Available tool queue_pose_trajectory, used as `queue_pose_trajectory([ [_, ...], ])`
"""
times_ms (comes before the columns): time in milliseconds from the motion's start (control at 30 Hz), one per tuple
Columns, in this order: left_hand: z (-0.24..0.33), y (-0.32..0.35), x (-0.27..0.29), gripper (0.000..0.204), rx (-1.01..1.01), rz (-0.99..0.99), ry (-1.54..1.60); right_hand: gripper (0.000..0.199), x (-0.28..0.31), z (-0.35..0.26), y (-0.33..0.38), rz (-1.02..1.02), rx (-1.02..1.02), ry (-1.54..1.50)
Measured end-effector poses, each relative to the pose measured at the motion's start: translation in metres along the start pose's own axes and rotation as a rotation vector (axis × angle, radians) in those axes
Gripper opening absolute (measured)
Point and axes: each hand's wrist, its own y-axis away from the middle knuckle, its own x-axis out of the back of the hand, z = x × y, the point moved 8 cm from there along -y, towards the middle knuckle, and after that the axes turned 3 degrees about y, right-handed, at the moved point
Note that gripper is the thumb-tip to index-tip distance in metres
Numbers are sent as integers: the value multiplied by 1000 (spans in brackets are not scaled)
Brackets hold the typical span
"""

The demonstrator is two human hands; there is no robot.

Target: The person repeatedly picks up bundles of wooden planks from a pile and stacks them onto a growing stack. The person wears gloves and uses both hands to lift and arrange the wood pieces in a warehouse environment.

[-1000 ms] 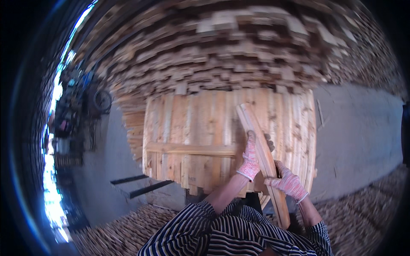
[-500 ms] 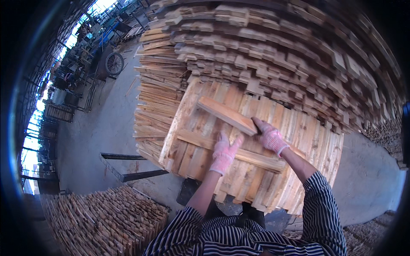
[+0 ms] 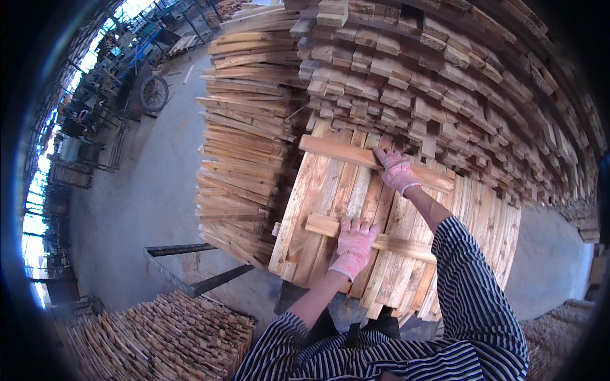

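A layer of pale boards laid side by side (image 3: 330, 184) forms a panel in front of me. Across its near part runs a narrow wooden batten (image 3: 406, 246); my left hand (image 3: 354, 249), in a pink-and-white knit glove, is closed over it with the fingertips past its far edge. Along the far part lies a second, more reddish batten (image 3: 340, 150). My right hand (image 3: 396, 171), gloved alike, grips this one near its middle, thumb and fingers bent around it. The two battens run roughly parallel, across the boards.
Behind the panel rises a tall stack of wooden pieces (image 3: 381, 70), ends facing me. To the left stands a pile of thin slats (image 3: 238, 146). A dark metal frame (image 3: 210, 279) sits on the concrete floor (image 3: 121, 222). More stacked wood (image 3: 171, 336) is at lower left; a wheel (image 3: 154, 93) stands farther off.
The reddish batten, slanted over the panel before, now lies along its far part with my right hand on it. My left hand has closed over the near batten. The view has shifted.
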Motion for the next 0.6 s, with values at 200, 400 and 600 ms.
queue_pose_trajectory([
  [200, -6, -5, -8, 29, -161, 151, 33, 75, 29, -30, 52, 186, -86, 11],
  [400, 7, 0, 37, 44, -188, -90, 45, 85, -21, -27, 205, -447, 184, -454],
  [600, 80, -18, 47, 59, -256, -156, -35, 50, 9, 33, 251, -172, -18, -212],
])
